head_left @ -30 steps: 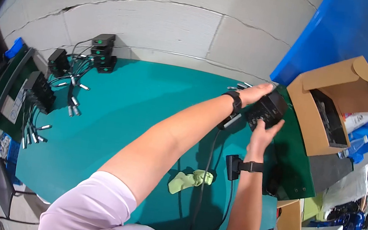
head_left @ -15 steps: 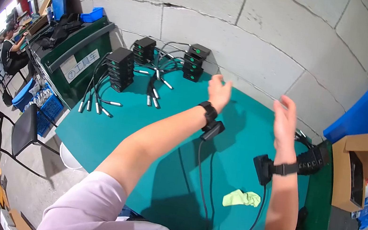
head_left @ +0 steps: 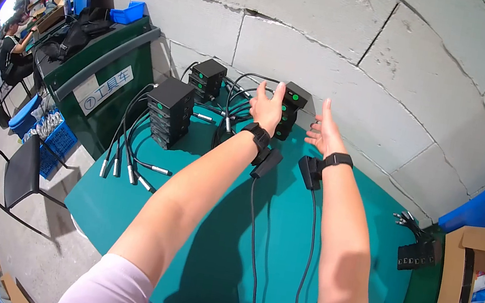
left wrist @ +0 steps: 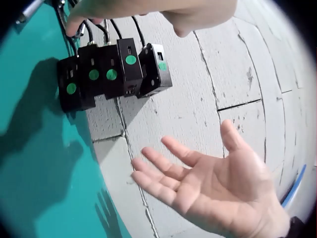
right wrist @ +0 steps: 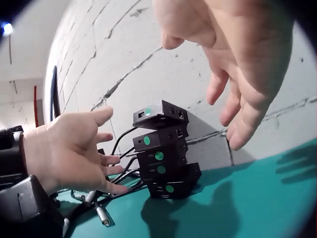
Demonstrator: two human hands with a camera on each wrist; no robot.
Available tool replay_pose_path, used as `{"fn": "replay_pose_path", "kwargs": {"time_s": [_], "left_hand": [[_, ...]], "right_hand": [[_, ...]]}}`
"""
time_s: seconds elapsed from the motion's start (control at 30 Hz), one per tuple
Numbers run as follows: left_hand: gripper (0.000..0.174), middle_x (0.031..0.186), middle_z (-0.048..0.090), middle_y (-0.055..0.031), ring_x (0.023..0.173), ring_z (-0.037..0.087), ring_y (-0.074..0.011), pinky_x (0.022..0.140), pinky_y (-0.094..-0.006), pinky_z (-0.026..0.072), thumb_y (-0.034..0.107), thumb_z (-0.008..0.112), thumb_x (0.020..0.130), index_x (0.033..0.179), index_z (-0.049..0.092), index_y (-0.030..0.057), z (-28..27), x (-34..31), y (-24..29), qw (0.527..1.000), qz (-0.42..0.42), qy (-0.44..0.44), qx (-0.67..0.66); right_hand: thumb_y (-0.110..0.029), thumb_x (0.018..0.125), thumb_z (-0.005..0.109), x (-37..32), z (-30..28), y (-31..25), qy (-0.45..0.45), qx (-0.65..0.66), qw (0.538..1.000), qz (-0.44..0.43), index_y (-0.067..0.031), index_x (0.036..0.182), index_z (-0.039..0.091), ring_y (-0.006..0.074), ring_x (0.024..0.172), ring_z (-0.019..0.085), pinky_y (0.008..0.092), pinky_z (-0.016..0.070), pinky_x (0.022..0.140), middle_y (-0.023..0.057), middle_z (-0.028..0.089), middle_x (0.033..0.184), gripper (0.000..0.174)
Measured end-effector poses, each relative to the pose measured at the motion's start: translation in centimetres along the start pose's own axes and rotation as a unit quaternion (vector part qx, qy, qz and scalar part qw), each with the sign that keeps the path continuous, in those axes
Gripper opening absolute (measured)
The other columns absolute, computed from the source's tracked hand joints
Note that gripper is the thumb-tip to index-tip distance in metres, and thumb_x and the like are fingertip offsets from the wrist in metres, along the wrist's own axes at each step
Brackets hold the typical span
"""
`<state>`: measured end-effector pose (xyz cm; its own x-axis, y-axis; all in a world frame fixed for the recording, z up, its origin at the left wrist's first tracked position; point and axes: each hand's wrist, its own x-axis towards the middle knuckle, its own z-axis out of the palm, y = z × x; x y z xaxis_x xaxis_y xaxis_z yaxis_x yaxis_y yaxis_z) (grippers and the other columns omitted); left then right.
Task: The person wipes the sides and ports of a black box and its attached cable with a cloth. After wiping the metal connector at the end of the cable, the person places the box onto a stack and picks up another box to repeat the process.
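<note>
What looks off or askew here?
Top box of the stack between left hand and right hand: it sits twisted over the boxes below, edges out of line. No spill visible.

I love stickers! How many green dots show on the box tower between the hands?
5: one each on the top box, second box, third box, fourth box and bottom box. More may hide on sides facing away.

head view above, both wrists close in
</note>
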<state>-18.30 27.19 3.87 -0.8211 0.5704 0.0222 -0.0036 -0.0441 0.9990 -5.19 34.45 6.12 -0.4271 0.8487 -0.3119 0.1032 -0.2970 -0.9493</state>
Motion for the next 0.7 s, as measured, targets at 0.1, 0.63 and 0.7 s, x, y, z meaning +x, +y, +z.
{"fn": "replay_pose_path", "kwargs": {"time_s": [0.1, 0.63, 0.7], "left_hand": [[0.078, 0.133, 0.029, -0.0284, 0.123, 0.032, -0.0437, 0.101, -0.0474, 0.0302, 0.065, 0.05, 0.077, 0.137, 0.033, 0.0176, 0.5, 0.7, 0.6, 0.999, -0.022, -0.029, 0.032], [0.067, 0.137, 0.033, -0.0214, 0.126, 0.028, -0.0299, 0.102, -0.0361, 0.0278, 0.05, 0.051, 0.081, 0.135, 0.039, 0.0123, 0.8, 0.7, -0.8, 0.996, -0.059, -0.05, 0.045], [0.068, 0.139, 0.029, -0.0195, 0.128, 0.029, -0.0306, 0.1, -0.0377, 0.031, 0.053, 0.05, 0.081, 0.136, 0.038, 0.0157, 0.9, 0.8, -1.2, 0.996, -0.052, -0.057, 0.037]], "right_hand": [[-0.077, 0.07, 0.047, 2.2, 1.8, -0.4, 0.021, -0.008, 1.0, 0.011, -0.001, 0.14, 0.017, 0.0488, 0.128, 0.018, 0.0588, 0.0223, 0.101, 0.028, 0.017, 0.142, 0.108], [-0.066, 0.075, 0.047, 3.0, 2.8, 1.4, -0.087, -0.001, 0.995, 0.047, -0.0074, 0.127, 0.042, 0.0375, 0.119, 0.037, 0.0606, 0.0234, 0.096, 0.0167, 0.046, 0.125, 0.078], [-0.065, 0.075, 0.046, 2.0, 3.0, 1.5, -0.081, 0.011, 0.996, 0.027, -0.0081, 0.129, 0.041, 0.0372, 0.12, 0.037, 0.0608, 0.0224, 0.096, 0.017, 0.045, 0.128, 0.078]]}}
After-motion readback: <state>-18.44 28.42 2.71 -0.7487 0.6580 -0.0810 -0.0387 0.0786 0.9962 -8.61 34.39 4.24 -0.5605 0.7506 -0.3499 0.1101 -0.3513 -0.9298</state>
